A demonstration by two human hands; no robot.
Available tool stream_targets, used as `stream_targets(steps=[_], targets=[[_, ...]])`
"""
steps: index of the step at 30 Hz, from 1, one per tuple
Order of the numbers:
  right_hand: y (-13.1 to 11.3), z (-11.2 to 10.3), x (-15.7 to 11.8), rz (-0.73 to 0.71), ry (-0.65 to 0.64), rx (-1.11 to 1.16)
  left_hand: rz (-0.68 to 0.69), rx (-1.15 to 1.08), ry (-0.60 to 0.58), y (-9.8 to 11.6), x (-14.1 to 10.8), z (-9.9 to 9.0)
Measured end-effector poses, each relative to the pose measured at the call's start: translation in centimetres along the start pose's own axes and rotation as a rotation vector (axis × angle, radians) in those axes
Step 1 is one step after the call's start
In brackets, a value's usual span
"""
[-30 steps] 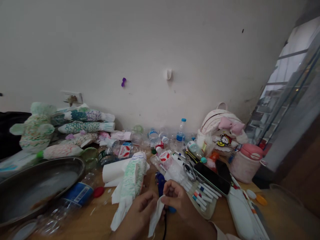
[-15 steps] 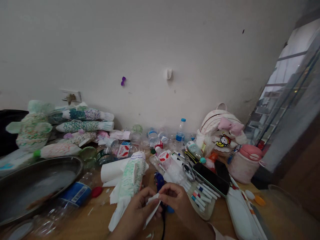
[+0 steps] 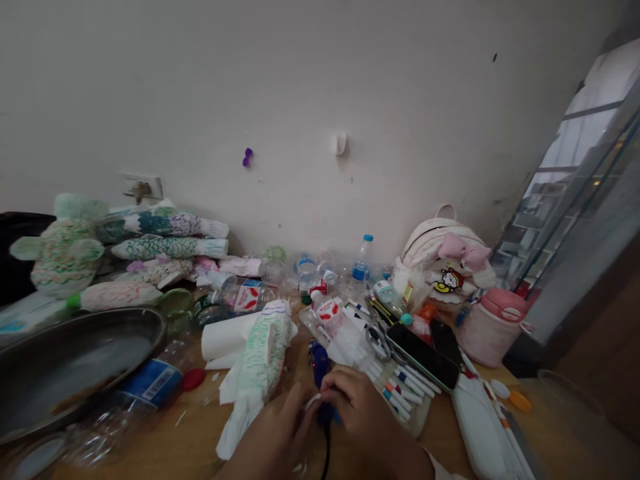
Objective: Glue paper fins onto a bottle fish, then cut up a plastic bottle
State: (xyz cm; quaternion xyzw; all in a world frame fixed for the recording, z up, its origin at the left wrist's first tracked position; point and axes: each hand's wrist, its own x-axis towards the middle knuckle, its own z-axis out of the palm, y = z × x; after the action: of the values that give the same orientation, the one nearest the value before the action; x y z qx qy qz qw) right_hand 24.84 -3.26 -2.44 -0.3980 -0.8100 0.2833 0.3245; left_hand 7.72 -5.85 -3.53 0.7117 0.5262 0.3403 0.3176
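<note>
Low in the middle, my left hand [image 3: 283, 420] and my right hand [image 3: 355, 403] meet over the table. Between their fingertips they pinch a small piece of white paper [image 3: 313, 401], mostly hidden by the fingers. Just beyond the hands lies a blue corded tool [image 3: 319, 360] with a red light, probably a glue gun; its black cord [image 3: 327, 447] runs toward me. Left of it rests a paper-covered fish shape [image 3: 265, 347] with green scale marks, leaning by a roll of white paper [image 3: 225, 340].
At left stand a dark round pan [image 3: 150, 317], a plastic bottle with a blue label [image 3: 153, 385] and a stack of paper fish [image 3: 170, 247]. Marker pens [image 3: 400, 397], scissors [image 3: 377, 341], a phone [image 3: 423, 355] and a pink jar [image 3: 500, 327] crowd the right. Bottles line the wall.
My left hand has turned, and its fingers now lie straighter. Less of the white paper shows between the hands. The right hand keeps its pinch nearly in place.
</note>
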Motion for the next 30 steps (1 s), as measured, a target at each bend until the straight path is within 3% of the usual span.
stream_targets(steps=[4,11,16,22,26,30], targets=[[-0.2,-0.2,-0.1,-0.008,-0.029,-0.048,0.032,-0.011,-0.051,0.4,0.0,-0.1],[-0.2,-0.2,0.4,0.180,-0.023,0.498,0.173,0.026,0.029,0.0,-0.2,0.1],[0.3,1.0,0.4,0.213,0.025,0.808,0.189,-0.062,0.089,0.1,-0.2,-0.2],[-0.1,1.3,0.1,0.178,-0.046,0.588,0.224,-0.202,0.314,0.1,0.1,-1.0],[-1.1,1.2,0.2,0.109,-0.072,0.519,0.199,-0.245,0.223,0.4,0.2,-0.7],[-1.7,1.2,0.2,0.046,-0.009,0.444,0.150,-0.318,0.112,0.9,0.3,-0.4]])
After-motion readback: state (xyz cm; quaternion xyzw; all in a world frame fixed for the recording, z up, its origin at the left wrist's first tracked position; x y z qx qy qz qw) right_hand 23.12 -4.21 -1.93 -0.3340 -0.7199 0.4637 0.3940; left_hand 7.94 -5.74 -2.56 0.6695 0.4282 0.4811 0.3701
